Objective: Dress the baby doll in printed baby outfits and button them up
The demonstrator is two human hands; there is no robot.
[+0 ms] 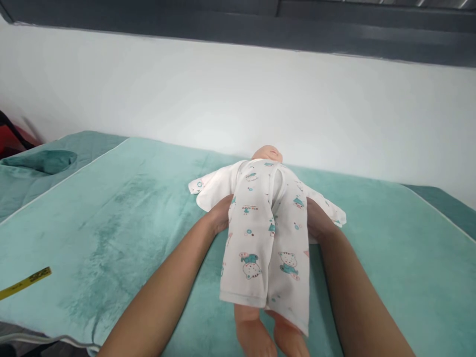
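Observation:
A baby doll (267, 152) lies on its back with its head toward the wall and its bare feet (256, 339) toward me. White baby clothes (249, 243), printed with cartoon animals, cover its body, and a sleeve spreads out to each side. My left hand (222, 214) is at the doll's left-hand side in the picture, its fingers hidden under the cloth. On the opposite side my right hand (317, 219) also reaches beneath the cloth, with its fingers out of sight. What either hand grips cannot be made out.
A soft teal blanket (122, 208) with light edging covers the bed. A yellow strip (26, 282) lies at the left. Behind the bed rises a white wall (238, 94). A folded green cloth (44, 161) and a red item (15, 136) are at the far left.

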